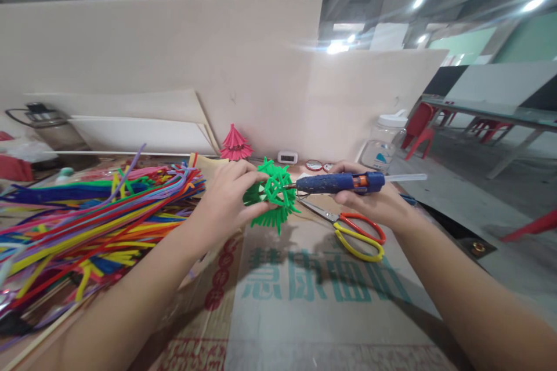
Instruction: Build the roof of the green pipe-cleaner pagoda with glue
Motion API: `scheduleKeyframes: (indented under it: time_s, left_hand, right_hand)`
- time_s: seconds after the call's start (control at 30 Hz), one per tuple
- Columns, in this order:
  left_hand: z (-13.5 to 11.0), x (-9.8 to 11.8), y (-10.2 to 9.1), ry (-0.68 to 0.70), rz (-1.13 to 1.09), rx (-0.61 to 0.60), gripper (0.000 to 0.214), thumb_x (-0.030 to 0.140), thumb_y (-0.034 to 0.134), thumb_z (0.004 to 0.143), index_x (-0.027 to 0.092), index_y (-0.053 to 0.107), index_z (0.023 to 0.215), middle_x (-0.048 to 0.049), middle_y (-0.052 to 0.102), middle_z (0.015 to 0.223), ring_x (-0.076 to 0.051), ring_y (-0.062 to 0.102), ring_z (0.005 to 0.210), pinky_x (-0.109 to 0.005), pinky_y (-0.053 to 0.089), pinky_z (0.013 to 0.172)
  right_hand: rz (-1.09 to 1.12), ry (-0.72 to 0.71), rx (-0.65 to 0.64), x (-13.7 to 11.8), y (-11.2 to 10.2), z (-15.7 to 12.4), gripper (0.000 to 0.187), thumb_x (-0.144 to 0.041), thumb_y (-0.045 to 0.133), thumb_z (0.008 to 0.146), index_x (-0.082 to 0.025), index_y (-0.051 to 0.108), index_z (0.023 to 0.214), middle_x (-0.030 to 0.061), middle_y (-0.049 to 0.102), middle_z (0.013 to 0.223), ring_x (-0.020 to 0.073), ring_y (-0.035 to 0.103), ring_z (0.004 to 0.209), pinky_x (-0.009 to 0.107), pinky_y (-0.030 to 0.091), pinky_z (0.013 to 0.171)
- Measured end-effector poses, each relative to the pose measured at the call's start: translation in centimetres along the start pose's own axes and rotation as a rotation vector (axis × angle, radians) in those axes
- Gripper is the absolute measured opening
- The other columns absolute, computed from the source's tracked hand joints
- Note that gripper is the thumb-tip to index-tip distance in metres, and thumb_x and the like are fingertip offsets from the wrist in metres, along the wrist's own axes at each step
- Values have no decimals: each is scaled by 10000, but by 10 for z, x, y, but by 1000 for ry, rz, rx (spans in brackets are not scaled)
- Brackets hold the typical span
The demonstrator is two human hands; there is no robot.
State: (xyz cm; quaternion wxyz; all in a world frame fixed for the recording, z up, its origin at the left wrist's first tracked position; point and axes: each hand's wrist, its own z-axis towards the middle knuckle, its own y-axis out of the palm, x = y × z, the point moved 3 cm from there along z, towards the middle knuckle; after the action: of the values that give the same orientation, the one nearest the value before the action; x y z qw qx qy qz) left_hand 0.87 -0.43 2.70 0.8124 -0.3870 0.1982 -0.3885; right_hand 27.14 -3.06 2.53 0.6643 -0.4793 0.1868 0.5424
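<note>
My left hand (232,194) is closed on a green pipe-cleaner piece (278,188), spiky and rounded, held up above the table. My right hand (369,203) grips a blue hot glue gun (339,183) lying sideways, a clear glue stick (409,177) poking out of its back end. The gun's metal nozzle touches or nearly touches the right side of the green piece. Below the gun, scissors (348,232) with one red and one yellow handle loop lie on the work surface, blades pointing left. My fingers partly hide the green piece.
Many coloured pipe cleaners (108,214) heap at the left. At the back stand a small pink tree (235,142), a white digital clock (287,157) and a clear lidded bottle (385,139). Printed cardboard (322,324) covers the table front. A pale board (174,64) rises behind.
</note>
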Motion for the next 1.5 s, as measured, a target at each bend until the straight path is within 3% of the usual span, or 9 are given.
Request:
scheduleKeyframes:
  time_s: [0.3,0.47,0.6,0.83,1.5]
  left_hand:
    - [-2,-1,0,1,5,7,349,443,698,889,161,642,1086,-73,606,1045,-247,563,986,-376,431,872]
    - [-1,-1,0,-11,1,-11,336,441,683,901,169,637,1093,-76,607,1058,-248,561,1001,-376,431,882]
    - [-1,-1,0,-21,0,-15,336,451,681,899,180,641,1092,-74,614,1055,-249,564,1001,-379,429,885]
    - [-1,0,-1,-22,5,-7,368,454,697,885,157,657,1100,-92,619,1054,-274,565,1005,-407,430,888]
    - [-1,1,0,-47,-4,-19,362,453,707,873,179,658,1104,-87,622,1051,-276,563,1016,-405,431,893]
  right_hand:
    - [16,14,-13,5,-2,0,426,-556,765,757,-211,575,920,-27,590,715,128,517,607,247,408,571]
    - [103,30,-97,9,-2,-2,547,-673,716,770,-204,566,1008,13,676,722,182,633,680,291,466,656]
    - [60,17,-74,10,-2,-2,549,-683,717,761,-204,570,987,-4,630,720,150,569,635,272,426,605]
    - [21,41,0,8,-2,0,500,-606,774,724,-198,594,949,4,611,789,147,538,667,261,409,594]
    - [-7,35,-8,7,-2,1,351,-449,773,724,-203,595,901,-18,589,717,134,510,616,253,388,559]
